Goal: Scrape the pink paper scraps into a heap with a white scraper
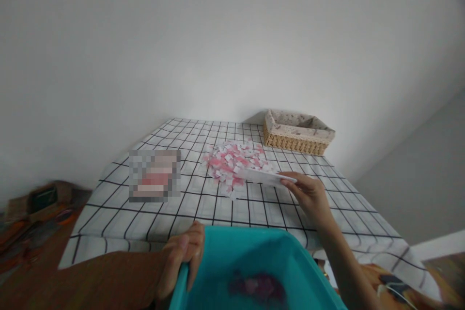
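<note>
My left hand point(186, 248) is closed over the left rim of a teal plastic bin point(247, 236), which is against the near edge of the table. Down inside the bin lies a blurred, dark pinkish heap point(257, 286). Between the thumb and fingers of my right hand point(308, 191) is a thin, flat white strip point(264, 177), possibly card or paper. Its far end reaches the near right side of a spread pile of pink and white paper scraps point(227, 157) on the table.
A white cloth with a black grid point(196, 203) covers the table. A lined wicker basket point(298, 141) stands at the back right by the wall. A pixelated patch point(155, 177) hides something on the left. Boxes point(43, 198) sit on the floor at left.
</note>
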`<state>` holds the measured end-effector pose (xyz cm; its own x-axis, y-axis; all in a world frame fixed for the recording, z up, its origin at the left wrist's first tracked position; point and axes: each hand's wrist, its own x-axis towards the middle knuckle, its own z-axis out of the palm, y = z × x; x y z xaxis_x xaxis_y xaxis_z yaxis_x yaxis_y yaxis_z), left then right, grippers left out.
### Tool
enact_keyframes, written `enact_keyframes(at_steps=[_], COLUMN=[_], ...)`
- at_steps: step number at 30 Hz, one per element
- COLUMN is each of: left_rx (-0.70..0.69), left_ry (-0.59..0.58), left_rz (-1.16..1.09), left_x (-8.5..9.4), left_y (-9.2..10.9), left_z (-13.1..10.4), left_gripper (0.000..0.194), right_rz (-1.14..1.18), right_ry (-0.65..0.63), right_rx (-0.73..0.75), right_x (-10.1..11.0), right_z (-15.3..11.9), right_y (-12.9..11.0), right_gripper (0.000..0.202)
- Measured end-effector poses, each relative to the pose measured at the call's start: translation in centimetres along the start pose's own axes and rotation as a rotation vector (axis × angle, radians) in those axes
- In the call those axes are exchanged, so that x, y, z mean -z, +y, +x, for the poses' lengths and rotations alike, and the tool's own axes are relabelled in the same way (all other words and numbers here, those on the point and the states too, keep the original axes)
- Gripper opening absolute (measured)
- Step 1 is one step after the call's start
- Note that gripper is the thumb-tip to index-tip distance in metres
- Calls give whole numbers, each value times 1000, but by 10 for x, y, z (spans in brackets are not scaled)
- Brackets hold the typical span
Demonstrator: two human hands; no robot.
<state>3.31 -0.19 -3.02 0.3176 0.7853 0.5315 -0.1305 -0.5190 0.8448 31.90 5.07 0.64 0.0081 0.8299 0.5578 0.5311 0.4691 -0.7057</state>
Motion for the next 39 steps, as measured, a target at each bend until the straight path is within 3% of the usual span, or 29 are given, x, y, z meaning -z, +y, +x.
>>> enact_keyframes(at_steps=[7,15,28,34,36,39], left_rx=[-34,-76,-48,-24,-12,-8], left_ry=[3,-79,-72,-42,-37,-52], left_rz=[-2,26,5,-1,17,38], left_x=[1,5,3,1,3,5], left_y=[-4,0,2,2,1,0], left_z=[-1,2,3,1,0,-1], left_gripper=[64,62,65,66,67,66], right_rz=[-28,-16,51,95,93,70], right_ry=[-1,-25,-36,54,-8,-280], right_rx=[3,12,17,37,59,133], right_x=[-1,1,1,5,4,1], right_z=[-1,-1,-2,2,7,17], right_y=[0,-2,-5,-6,-13,-28], right_gripper=[15,14,12,11,10,15])
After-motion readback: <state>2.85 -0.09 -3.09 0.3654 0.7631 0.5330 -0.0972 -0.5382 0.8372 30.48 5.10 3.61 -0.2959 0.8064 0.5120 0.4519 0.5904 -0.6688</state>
